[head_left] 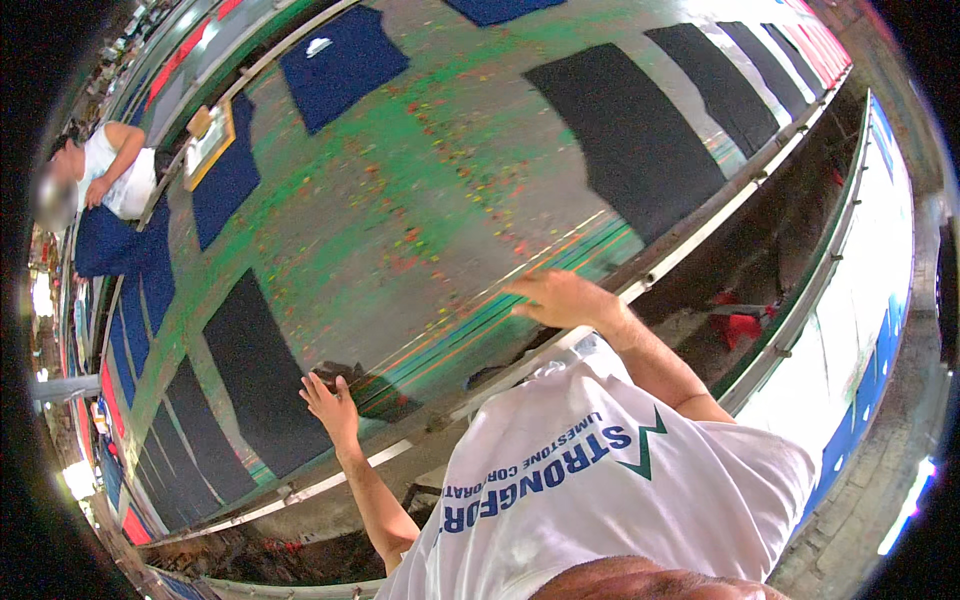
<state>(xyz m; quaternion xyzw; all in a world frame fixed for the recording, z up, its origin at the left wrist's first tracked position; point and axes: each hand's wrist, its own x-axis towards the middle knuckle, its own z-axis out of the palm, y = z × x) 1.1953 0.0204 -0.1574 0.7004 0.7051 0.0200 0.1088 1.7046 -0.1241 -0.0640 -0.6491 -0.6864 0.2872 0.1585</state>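
My left hand point(330, 408) is held over the near edge of a long paint-stained table point(330, 240), its fingers spread and nothing in them. Just left of it lies a black fabric panel point(258, 370). My right hand point(562, 298) is above the same near edge, further right, with its fingers stretched out and no object visible in it. Beyond that hand, to the right, another black fabric panel point(640, 140) lies flat on the table. A dark shape beside my left hand may be a shadow; I cannot tell.
A co-worker in a white shirt point(120, 170) stands at the far left, near a wooden-edged frame point(212, 148). Navy fabric panels point(345, 65) lie along the far side. Behind me runs a second table point(835, 300) with white and blue pieces. A metal rail point(690, 245) borders the near edge.
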